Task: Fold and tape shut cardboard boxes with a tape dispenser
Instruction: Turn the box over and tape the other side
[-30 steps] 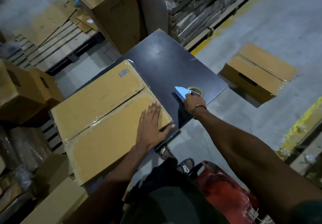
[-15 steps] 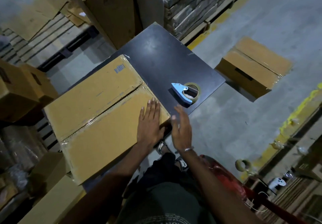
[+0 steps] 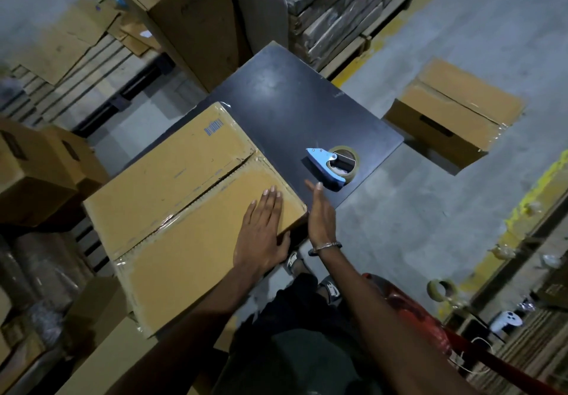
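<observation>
While the large brown cardboard box [image 3: 184, 210] lies flat-topped on the near-left part of the dark rectangular worktop [image 3: 292, 108], its two top flaps meet along a centre seam under clear tape. In the head view, the left hand [image 3: 261, 234] rests palm down on the near-right corner of that box, fingers straight and close together, so its grip is flat and holds nothing. The right hand [image 3: 321, 213] stands edge-on just beside the same corner, fingers straight and pointing away, its grip also spread and holding nothing; a metal bracelet [image 3: 325, 246] circles the wrist. The light blue tape dispenser with its roll of tan tape [image 3: 335, 164] sits on the worktop just beyond the right fingertips, apart from them. A second taped cardboard box [image 3: 451, 111] rests on the grey concrete floor [image 3: 415, 225] to the right.
</observation>
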`<state>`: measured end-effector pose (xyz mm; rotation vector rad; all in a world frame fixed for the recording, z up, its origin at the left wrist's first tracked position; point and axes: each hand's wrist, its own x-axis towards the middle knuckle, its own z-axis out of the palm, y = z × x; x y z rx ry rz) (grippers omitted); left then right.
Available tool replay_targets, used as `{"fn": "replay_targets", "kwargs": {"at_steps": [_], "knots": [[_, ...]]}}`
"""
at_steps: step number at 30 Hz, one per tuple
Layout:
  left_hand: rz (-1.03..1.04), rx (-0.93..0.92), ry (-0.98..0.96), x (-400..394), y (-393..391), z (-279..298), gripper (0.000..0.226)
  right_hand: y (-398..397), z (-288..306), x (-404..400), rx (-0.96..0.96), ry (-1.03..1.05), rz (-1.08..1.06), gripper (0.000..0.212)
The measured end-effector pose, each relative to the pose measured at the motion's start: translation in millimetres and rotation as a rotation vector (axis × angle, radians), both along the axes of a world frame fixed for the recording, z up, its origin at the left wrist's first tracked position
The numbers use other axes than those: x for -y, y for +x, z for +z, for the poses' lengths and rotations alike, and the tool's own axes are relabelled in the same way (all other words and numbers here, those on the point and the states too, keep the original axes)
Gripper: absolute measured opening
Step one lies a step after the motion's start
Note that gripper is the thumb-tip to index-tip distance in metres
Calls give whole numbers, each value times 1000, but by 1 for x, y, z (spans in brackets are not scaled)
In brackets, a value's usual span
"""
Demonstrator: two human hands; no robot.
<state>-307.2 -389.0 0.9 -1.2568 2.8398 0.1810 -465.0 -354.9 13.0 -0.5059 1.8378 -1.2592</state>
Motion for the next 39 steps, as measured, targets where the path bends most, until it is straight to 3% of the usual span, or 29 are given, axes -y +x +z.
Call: {"fn": "replay_targets", "kwargs": {"at_steps": [2, 6, 10, 12, 16, 19, 24, 27, 29, 32, 34, 37, 39], "knots": [[4, -35, 19, 1, 1, -1, 91, 6, 11, 12, -137, -74, 86, 51], [28, -205, 84, 1, 3, 0, 83, 12, -6, 21, -324, 66, 371, 54], [111, -285, 70, 0, 4, 5, 72, -15, -17, 30, 91, 223, 364, 59], [236, -315, 58, 3, 2, 4, 67, -19, -2, 41, 115, 209, 386, 71], [477, -356, 58, 20, 1, -1, 59, -3, 20, 65, -207, 96, 502, 61], [483, -303, 14, 44, 3, -2, 60, 3, 9, 73, -343, 250, 684, 65], [531, -217, 7, 94, 13, 0, 65, -17, 16, 93, -84, 462, 639, 107], [562, -235, 17, 117, 18, -1, 65, -2, 27, 120, -288, 193, 549, 79], [576, -229, 22, 130, 22, 0, 66, 16, 23, 132, -356, 28, 648, 70], [563, -206, 23, 148, 21, 1, 66, 24, 0, 141, -515, 173, 745, 70], [545, -181, 23, 154, 20, 1, 67, 16, -2, 146, -519, 311, 733, 69], [528, -155, 4, 155, 21, -2, 67, 1, 7, 161, -403, 433, 702, 96], [521, -152, 11, 156, 22, -2, 67, 1, 9, 175, -446, 383, 634, 100]]}}
